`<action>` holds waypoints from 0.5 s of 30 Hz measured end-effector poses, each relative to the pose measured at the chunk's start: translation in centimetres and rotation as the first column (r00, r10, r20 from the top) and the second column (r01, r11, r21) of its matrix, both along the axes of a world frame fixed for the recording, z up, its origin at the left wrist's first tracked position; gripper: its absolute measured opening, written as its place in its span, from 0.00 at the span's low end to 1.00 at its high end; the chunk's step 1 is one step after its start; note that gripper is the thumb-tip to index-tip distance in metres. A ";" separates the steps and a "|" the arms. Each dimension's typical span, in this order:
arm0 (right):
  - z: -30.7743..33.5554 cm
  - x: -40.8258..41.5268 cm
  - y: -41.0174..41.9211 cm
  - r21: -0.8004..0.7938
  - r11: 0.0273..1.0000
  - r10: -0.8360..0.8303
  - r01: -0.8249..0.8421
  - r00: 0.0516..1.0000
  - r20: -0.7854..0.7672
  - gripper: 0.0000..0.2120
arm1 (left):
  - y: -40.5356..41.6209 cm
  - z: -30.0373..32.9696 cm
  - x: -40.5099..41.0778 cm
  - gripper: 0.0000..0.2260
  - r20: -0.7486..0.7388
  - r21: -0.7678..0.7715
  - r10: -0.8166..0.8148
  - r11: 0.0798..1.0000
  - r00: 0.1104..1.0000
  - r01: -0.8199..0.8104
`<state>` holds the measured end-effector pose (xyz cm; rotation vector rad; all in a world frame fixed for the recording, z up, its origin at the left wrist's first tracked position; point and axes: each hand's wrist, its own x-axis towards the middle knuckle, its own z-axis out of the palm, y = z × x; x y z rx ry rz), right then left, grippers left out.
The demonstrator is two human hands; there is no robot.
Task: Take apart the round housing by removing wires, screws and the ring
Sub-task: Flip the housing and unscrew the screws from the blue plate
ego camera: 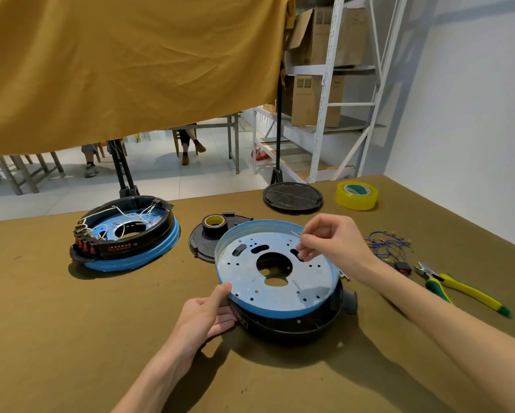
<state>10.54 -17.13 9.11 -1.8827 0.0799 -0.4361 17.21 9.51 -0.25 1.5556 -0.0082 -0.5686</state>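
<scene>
Her left hand (208, 315) grips the round housing (280, 281) rim while right hand (330, 242) pinches something small at a slot, likely needing a gentle upward pull.

Olive cloth tabletop (71, 323) open front-left; green-yellow pliers (459, 289) and tangled blue wires (388, 245) crowd right side; black tape roll (215, 224) close behind blue-rimmed round housing (280, 290).

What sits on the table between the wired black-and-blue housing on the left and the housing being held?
In the head view, a flat black round cover lies there, with a black roll of tape resting on it.
</scene>
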 end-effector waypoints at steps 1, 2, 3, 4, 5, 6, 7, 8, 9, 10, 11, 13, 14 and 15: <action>-0.4 -0.8 -1.1 -0.003 0.998 -0.065 0.065 0.998 0.018 0.03 | 0.0 -0.2 -0.1 0.22 0.013 0.005 0.010 1.000 1.000 -0.010; -0.9 -1.5 -2.3 -0.014 0.991 -0.133 0.133 0.991 0.027 0.04 | -0.1 -0.3 -0.1 0.20 0.023 0.011 0.018 1.000 1.000 -0.019; -1.3 -2.3 -3.5 -0.036 0.978 -0.205 0.206 0.979 0.019 0.04 | -0.2 -0.3 -0.2 0.19 0.027 0.015 0.027 1.000 0.999 -0.028; -1.9 -3.0 -4.7 -0.071 0.960 -0.274 0.272 0.962 -0.010 0.06 | -0.2 -0.2 -0.2 0.18 0.026 0.016 0.037 0.999 0.999 -0.037; -2.5 -3.7 -5.8 -0.119 0.940 -0.328 0.320 0.943 -0.058 0.07 | -0.2 -0.2 -0.2 0.17 0.021 0.016 0.047 0.999 0.999 -0.047; -3.2 -4.4 -6.8 -0.178 0.923 -0.364 0.342 0.924 -0.114 0.07 | -0.2 0.0 -0.3 0.17 0.013 0.014 0.054 0.998 0.998 -0.054; -3.9 -4.9 -7.5 -0.245 0.907 -0.387 0.342 0.908 -0.163 0.06 | -0.2 0.1 -0.3 0.17 0.006 0.014 0.055 0.998 0.998 -0.055; -4.5 -5.3 -8.2 -0.320 0.890 -0.397 0.324 0.896 -0.198 0.05 | -0.3 0.2 -0.4 0.17 0.003 0.016 0.051 0.999 0.999 -0.051; -5.0 -5.6 -8.6 -0.398 0.869 -0.400 0.293 0.890 -0.217 0.04 | -0.3 0.3 -0.4 0.17 0.003 0.020 0.046 0.999 0.999 -0.046; -5.4 -5.7 -8.8 -0.476 0.841 -0.397 0.256 0.890 -0.224 0.05 | -0.3 0.4 -0.5 0.17 0.000 0.023 0.044 0.999 0.999 -0.044; -5.7 -5.8 -9.0 -0.545 0.810 -0.390 0.215 0.893 -0.227 0.06 | -0.3 0.4 -0.5 0.17 -0.007 0.022 0.047 0.999 0.999 -0.047; -5.9 -5.6 -9.1 -0.622 0.771 -0.355 0.136 0.903 -0.243 0.07 | -0.3 0.4 -0.4 0.18 -0.030 0.011 0.056 0.998 0.998 -0.056; -5.9 -5.5 -9.2 -0.639 0.762 -0.336 0.104 0.907 -0.253 0.06 | -0.3 0.4 -0.4 0.18 -0.043 0.007 0.057 0.998 0.997 -0.057; -5.9 -5.4 -9.3 -0.660 0.747 -0.325 0.079 0.910 -0.259 0.06 | -0.3 0.4 -0.3 0.18 -0.056 0.002 0.058 0.998 0.997 -0.058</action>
